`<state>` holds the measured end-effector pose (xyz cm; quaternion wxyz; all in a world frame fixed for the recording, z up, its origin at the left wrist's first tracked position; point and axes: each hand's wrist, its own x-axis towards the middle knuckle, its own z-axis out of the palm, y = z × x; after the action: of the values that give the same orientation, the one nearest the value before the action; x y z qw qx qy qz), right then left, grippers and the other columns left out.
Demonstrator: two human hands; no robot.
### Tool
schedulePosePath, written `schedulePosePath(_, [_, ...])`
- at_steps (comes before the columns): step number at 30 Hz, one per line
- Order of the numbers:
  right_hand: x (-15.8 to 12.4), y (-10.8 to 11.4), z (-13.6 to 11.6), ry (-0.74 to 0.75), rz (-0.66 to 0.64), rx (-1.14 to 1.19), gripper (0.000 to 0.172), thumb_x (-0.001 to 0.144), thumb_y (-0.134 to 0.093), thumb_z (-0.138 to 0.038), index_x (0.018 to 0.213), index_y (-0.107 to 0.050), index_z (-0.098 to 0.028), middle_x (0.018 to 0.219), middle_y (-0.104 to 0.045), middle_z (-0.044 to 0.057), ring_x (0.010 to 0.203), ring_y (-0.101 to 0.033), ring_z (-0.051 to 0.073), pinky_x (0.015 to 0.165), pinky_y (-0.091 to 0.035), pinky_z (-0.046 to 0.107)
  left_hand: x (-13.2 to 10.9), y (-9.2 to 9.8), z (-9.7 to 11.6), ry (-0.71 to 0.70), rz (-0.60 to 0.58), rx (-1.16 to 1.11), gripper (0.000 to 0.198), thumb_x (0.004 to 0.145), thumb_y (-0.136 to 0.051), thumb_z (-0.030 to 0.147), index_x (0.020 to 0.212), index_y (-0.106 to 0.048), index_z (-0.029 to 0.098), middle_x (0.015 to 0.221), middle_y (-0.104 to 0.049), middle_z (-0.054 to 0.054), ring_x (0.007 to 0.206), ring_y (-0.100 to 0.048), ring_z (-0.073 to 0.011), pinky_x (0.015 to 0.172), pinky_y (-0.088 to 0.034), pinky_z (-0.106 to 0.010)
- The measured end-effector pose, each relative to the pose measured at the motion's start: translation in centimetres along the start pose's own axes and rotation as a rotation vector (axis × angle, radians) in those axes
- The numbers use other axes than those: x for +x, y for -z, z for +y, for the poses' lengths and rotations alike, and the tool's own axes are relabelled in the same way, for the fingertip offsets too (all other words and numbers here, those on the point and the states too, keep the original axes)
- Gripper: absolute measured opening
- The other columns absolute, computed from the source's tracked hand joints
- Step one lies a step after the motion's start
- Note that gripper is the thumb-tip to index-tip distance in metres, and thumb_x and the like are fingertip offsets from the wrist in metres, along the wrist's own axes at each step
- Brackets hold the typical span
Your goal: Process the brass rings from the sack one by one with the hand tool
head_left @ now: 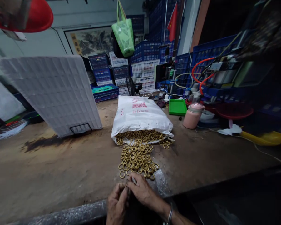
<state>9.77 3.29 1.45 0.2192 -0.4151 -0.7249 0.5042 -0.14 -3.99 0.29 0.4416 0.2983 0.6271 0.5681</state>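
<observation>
Both my hands meet at the table's front edge, just below a pile of brass-coloured rings (137, 157). My left hand (117, 200) has its thumb and fingers pinched together; what it grips is too small to make out. Beside it, touching at the fingertips, my right hand (141, 189) is closed, with a small metallic item showing between its fingers. The rings spill from the open mouth of a white sack (140, 115) printed in red, which lies on its side on the brown table (84, 178).
A tall pale ribbed panel (58, 93) stands at the left. Right of the sack are a green tray (177, 107), a pink bottle (193, 116) and a yellow scoop (267, 137). Stacked crates (145, 68) fill the back, below a hanging green bag (124, 36).
</observation>
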Motion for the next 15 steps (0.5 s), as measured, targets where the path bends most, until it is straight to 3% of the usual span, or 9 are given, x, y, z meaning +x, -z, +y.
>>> schedulePosePath(5, [-0.2,0.9,0.6,0.016,-0.019,0.057,0.012,0.076,-0.041,-0.021,0.068,-0.050,-0.016,0.060,-0.046,-0.005,0.062,-0.043,0.009,0.056,-0.030,0.018,-0.6,-0.7,0.5,0.209,-0.113,-0.074,0.031,0.071,-0.054,0.048,0.066,-0.051,0.017,0.047,-0.043,0.007,0.037,-0.031,-0.0046,0.036,-0.019,-0.015])
schedulePosePath(15, [-1.1,1.6,0.9,0.022,-0.019,0.047,0.018,0.081,-0.036,-0.021,0.072,-0.050,-0.016,0.065,-0.052,-0.002,0.062,-0.047,0.009,0.058,-0.033,0.019,-1.2,-1.5,0.6,0.226,-0.145,-0.172,0.029,0.071,-0.057,0.044,0.066,-0.047,0.017,0.054,-0.045,0.006,0.039,-0.034,-0.0029,0.036,-0.018,-0.014])
